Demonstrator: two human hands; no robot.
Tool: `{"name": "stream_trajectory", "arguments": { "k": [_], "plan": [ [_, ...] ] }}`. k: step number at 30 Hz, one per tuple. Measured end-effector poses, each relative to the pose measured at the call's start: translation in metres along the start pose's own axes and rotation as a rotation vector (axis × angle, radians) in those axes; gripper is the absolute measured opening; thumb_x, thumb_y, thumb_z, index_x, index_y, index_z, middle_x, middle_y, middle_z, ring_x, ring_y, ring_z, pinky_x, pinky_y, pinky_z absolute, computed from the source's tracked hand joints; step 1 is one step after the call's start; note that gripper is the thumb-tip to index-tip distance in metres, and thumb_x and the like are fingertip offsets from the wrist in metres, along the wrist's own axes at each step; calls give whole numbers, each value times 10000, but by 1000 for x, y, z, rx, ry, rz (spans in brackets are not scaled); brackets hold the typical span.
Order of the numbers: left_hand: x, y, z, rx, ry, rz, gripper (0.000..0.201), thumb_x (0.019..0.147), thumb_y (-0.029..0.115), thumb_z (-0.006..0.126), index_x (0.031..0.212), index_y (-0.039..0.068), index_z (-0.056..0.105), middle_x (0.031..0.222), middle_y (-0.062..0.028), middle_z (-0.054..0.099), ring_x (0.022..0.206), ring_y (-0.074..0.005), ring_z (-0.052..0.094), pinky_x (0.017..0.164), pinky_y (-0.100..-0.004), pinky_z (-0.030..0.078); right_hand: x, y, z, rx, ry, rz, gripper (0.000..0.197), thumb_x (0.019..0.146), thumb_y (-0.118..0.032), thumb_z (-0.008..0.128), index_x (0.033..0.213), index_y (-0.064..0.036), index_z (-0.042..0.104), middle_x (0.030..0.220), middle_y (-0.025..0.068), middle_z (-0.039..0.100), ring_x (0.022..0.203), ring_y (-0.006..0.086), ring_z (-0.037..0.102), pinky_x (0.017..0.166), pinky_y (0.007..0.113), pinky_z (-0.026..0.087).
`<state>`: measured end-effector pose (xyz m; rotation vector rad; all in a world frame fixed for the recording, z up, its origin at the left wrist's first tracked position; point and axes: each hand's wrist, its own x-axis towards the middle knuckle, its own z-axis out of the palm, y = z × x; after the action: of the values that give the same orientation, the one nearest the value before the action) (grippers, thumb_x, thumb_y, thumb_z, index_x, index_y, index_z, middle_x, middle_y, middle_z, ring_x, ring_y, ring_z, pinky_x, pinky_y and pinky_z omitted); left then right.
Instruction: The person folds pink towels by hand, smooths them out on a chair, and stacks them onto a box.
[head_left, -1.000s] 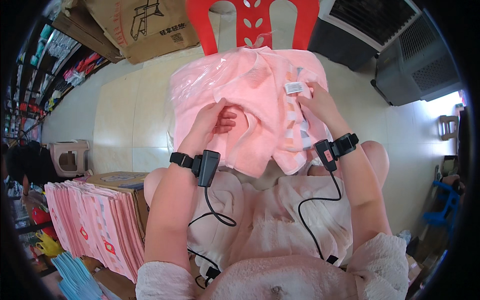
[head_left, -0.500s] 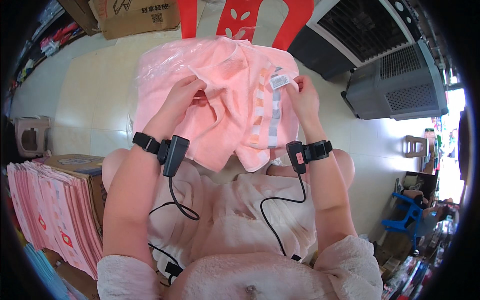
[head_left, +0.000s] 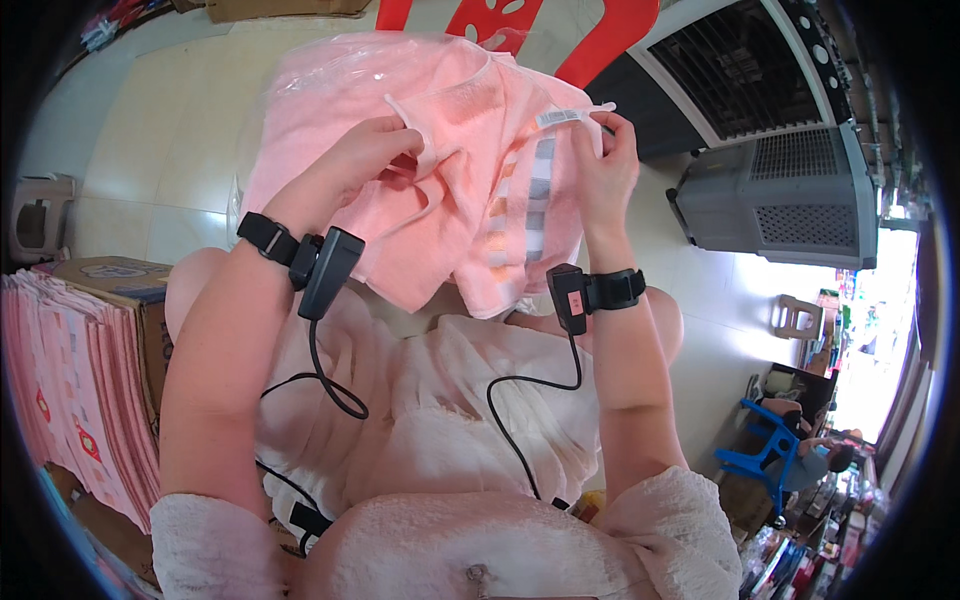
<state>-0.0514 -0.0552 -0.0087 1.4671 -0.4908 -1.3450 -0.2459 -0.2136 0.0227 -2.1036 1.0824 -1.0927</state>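
A pink towel (head_left: 465, 140) with a checked band (head_left: 538, 190) of grey, white and orange lies loosely bunched in front of me. My left hand (head_left: 375, 155) is closed on a fold of it near the middle, its fingertips partly hidden by the cloth. At the upper right, my right hand (head_left: 608, 175) pinches the towel's edge beside a small white label (head_left: 558, 117). Underneath is a pink stack (head_left: 300, 110), partly covered by clear plastic film. Each wrist carries a black strapped device with a cable.
Behind the stack stands a red plastic chair (head_left: 495, 22). A grey air cooler (head_left: 780, 190) is at the right. Folded pink towels (head_left: 85, 360) stand beside a cardboard box (head_left: 110, 272) at my left. Another person sits near a blue stool (head_left: 755, 450) at the far right.
My right hand has lifted the towel's labelled edge, so the label now tilts and looks narrower. The left hand keeps its hold on the fold. The whole view has shifted a little.
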Motion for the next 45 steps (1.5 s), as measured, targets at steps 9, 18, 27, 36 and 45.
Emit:
{"name": "stream_trajectory", "arguments": {
  "k": [9, 18, 27, 36, 45],
  "plan": [
    [-5, 6, 4, 70, -39, -2, 145, 796, 171, 527, 846, 36, 544, 808, -45, 560, 690, -121, 555, 639, -254, 481, -3, -6, 2, 36, -57, -17, 312, 751, -180, 591, 1031, -60, 525, 765, 102, 592, 683, 196, 569, 652, 291, 448],
    [-20, 14, 27, -79, 12, 391, 235, 835, 153, 484, 1021, 29, 559, 862, 4, 558, 825, -82, 521, 769, -223, 413, -18, -6, 29, 274, -195, -263, 415, 750, -94, 541, 1149, -34, 447, 1026, 176, 565, 960, 326, 553, 826, 360, 444],
    [-11, 0, 26, -112, -139, 116, 163, 872, 209, 453, 957, 87, 520, 838, -17, 545, 704, -109, 528, 629, -245, 448, -24, -16, 32, 317, -374, -11, 326, 748, -118, 545, 1065, -49, 511, 772, 118, 610, 691, 255, 604, 635, 325, 472],
    [0, -13, 29, -118, -134, -11, 202, 870, 249, 508, 935, 61, 542, 800, -12, 551, 683, -92, 542, 624, -221, 454, -37, -28, 24, 519, -664, 214, 307, 758, -100, 624, 1036, -7, 532, 765, 45, 585, 642, 67, 527, 575, 206, 434],
    [4, -18, 28, 1, -172, 110, 116, 836, 150, 548, 884, 47, 524, 794, -2, 548, 674, -81, 532, 617, -219, 457, -43, -18, 28, 201, -733, 257, 311, 688, -237, 675, 863, -19, 539, 676, 36, 552, 612, 102, 520, 573, 237, 441]
  ]
}}
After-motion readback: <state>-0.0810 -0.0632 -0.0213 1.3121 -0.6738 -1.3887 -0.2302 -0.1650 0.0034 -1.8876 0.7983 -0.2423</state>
